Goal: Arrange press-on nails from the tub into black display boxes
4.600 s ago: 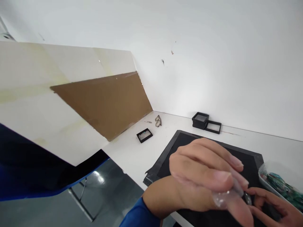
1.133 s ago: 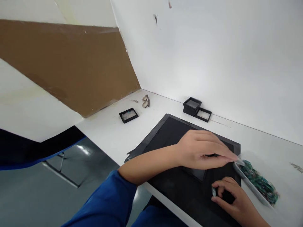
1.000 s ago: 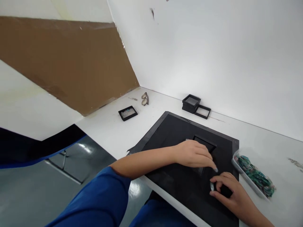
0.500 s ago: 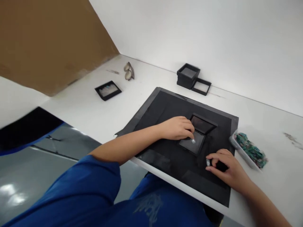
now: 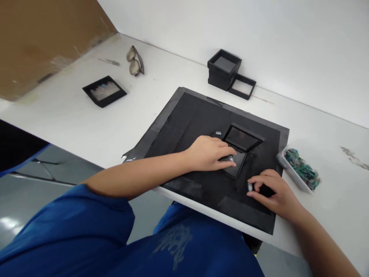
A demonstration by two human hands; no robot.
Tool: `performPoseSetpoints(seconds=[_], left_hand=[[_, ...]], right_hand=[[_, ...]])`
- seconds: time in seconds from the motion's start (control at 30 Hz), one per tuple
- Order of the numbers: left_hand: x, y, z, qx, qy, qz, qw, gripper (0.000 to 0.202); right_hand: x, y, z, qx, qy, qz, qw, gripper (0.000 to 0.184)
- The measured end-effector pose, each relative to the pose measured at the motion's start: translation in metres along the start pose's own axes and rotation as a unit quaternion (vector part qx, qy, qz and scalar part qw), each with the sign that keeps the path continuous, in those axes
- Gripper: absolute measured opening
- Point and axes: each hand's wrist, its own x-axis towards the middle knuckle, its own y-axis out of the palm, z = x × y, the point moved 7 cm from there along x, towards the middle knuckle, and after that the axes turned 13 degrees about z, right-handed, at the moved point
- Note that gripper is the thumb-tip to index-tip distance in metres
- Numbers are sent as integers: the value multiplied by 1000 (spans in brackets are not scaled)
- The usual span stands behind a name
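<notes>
A small shiny silvery oval piece is pinched between the thumb and fingertips of my right hand, above the right part of the black mat. My left hand reaches over a flat black case, its thumb and fingers closed around another silvery piece. The case's lid is tilted up at the back, and my hand covers part of the base. A third silvery piece shows just behind my left hand, left of the lid.
A clear tub of green tangled material stands right of the mat. Stacked black trays and a thin black frame sit at the back. On the left lie glasses and a black case with pale pieces.
The view has shifted a little. My left hand has drawn back slightly over the case, and the silvery piece behind it now shows. My right hand keeps its pinch.
</notes>
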Motion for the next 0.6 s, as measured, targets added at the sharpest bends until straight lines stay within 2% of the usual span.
performPoseSetpoints(seconds=[0.1,0.27,0.6], left_hand=[[3,11,10,-50,-48,52,996,30],[4,10,18,-80,-89,84,989,25],[2,0,54,-75,-204,163,962,45]], right_hand=[[0,-1,1,-5,-4,-2,1000,18],[-1,0,1,-10,-14,2,1000,21],[-2,0,1,-6,-2,6,1000,21]])
